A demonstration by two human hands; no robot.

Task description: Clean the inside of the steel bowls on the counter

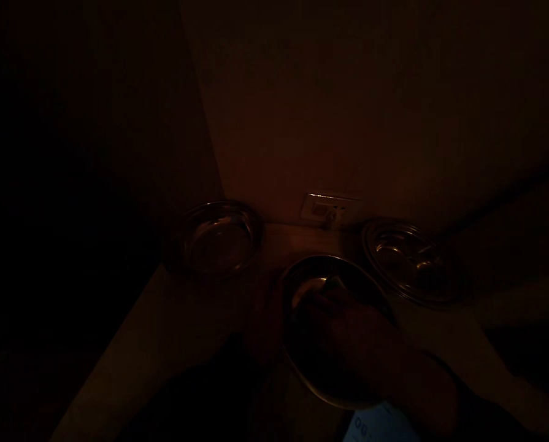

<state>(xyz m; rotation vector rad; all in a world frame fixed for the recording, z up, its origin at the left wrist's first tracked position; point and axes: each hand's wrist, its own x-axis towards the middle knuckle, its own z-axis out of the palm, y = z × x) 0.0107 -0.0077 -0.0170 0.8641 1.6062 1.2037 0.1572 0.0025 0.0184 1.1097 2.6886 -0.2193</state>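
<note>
The right hand point(348, 331) rests across the steel plate point(307, 288) directly beneath it, its grasp indiscernible in the dark, apparently working the inner face, a second plate point(216, 239) beyond-left and a third plate point(410, 261) beyond-right; judged mid-step, any next move demands a steadied rim.

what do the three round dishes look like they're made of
The left dish, middle dish and right dish all look like polished metal, probably steel, going by the bright curved glints on their rims and wells. The light is too dim to be sure.
</note>
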